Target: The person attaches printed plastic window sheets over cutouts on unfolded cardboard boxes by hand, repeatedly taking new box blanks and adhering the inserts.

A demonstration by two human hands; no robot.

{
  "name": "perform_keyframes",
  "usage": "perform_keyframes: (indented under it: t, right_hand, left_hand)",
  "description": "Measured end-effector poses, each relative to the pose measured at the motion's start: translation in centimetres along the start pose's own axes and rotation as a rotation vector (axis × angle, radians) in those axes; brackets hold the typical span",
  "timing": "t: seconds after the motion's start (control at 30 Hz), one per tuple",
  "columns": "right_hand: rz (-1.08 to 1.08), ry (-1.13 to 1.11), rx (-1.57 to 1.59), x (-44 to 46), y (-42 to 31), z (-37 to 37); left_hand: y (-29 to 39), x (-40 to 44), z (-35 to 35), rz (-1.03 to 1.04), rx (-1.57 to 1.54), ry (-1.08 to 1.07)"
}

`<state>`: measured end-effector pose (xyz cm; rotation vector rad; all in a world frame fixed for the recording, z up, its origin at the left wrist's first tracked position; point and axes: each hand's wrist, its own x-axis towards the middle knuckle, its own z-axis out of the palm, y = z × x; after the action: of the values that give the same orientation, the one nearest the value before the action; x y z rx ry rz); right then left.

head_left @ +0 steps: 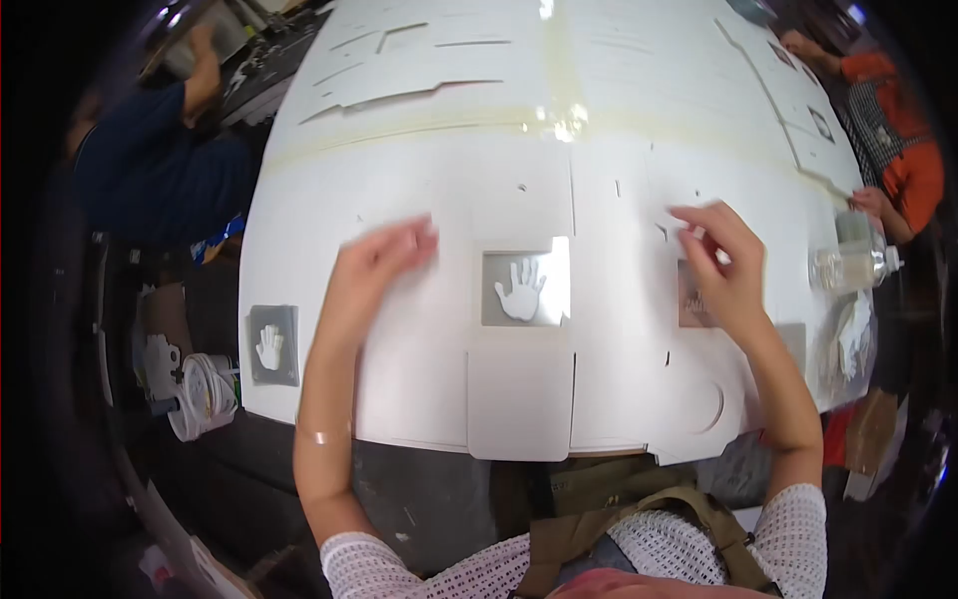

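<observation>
A square grey plaque with a white raised handprint (pixel 521 290) lies on the cardboard in front of me, with bright glare along its right side. My left hand (pixel 391 250) hovers to the left of it, fingers curled and smeared by motion. On the other side, my right hand (pixel 726 255) is above the board with its fingers bent and apart, and I see nothing held in it. A reddish-brown square with faint lettering (pixel 696 299) lies beneath my right hand, partly covered by it. Neither hand touches the handprint plaque.
White cardboard (pixel 419 369) with cut slits covers the table. Another handprint plaque (pixel 274 344) lies at the left edge. A clear bottle (pixel 848 265) and crumpled plastic (pixel 850 344) are at right. A white bucket (pixel 207 397) stands below left. Two other people are at the table's sides.
</observation>
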<state>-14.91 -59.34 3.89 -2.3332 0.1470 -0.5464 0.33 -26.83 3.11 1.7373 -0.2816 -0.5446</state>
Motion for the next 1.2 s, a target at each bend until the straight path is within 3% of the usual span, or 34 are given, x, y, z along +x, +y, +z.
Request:
perform_keyframes:
  t: [0.03, 0.13, 0.2, 0.4, 0.5, 0.6, 0.7, 0.73, 0.8, 0.83, 0.87, 0.9, 0.97, 1.03, 1.1, 1.17, 1.2]
  right_hand:
    - [0.039, 0.029, 0.016, -0.4, 0.8, -1.0]
    - [0.183, 0.082, 0.124, -2.1, 3.4, -3.6]
    - [0.196, 0.103, 0.148, -3.0, 4.6, -4.6]
    - [0.232, 0.223, 0.109, -4.8, 6.7, -5.8]
    - [0.349, 0.326, 0.241, -5.3, 7.8, -5.7]
    - [0.364, 0.362, 0.347, -5.4, 8.4, -6.6]
    - [0.538, 0.256, 0.533, -5.8, 8.7, -7.5]
    - [0.531, 0.265, 0.547, -5.8, 8.8, -7.6]
    - [0.546, 0.112, 1.037, -5.7, 8.7, -7.8]
    - [0.533, 0.117, 1.046, -5.5, 8.3, -8.2]
    - [0.563, 0.085, 1.285, -5.1, 7.7, -8.7]
    - [0.590, 0.043, 1.523, -5.1, 7.1, -9.0]
    - [0.559, 0.019, 1.587, -5.9, 8.5, -9.6]
    - [0.636, 0.174, 1.725, -6.9, 7.2, -10.6]
    - [0.721, 0.287, 1.603, -8.4, 7.3, -10.6]
    - [0.580, 0.233, 1.058, -11.5, 9.5, -11.0]
    - [0.570, 0.281, 1.050, -11.9, 6.9, -11.2]
  left_hand:
    - [0.3, 2.6, -0.3, 0.027, -0.144, -0.003]
    - [-0.5, 11.7, -1.2, -0.160, -0.878, -0.013]
    - [-0.2, 16.7, 0.2, -0.136, -0.859, 0.207]
    - [-1.6, 27.9, -0.7, -0.138, -1.125, 0.417]
    - [-0.9, 29.9, -2.1, -0.028, -1.210, 0.414]
    - [4.9, 26.3, -2.1, -0.014, -1.340, 0.332]
    - [9.7, 18.6, -1.6, 0.074, -1.245, 0.221]
    - [10.9, 15.7, -1.0, 0.105, -1.148, 0.282]
    - [11.9, 10.3, -0.2, 0.149, -1.041, 0.329]
    - [11.9, 7.8, -0.5, 0.223, -0.871, 0.066]
    - [11.9, 5.5, -1.0, 0.290, -0.689, -0.188]
    - [10.9, 4.2, -1.7, 0.310, -0.544, -0.176]
    - [10.4, 0.9, -1.5, 0.310, -0.378, -0.271]
    - [9.8, -0.8, -3.1, 0.257, -0.302, -0.349]
    - [8.5, -2.5, -4.0, 0.136, -0.055, -0.323]
    - [6.9, -3.2, -5.4, 0.105, 0.037, -0.260]
    - [5.6, -3.4, -6.2, 0.082, 0.059, -0.168]
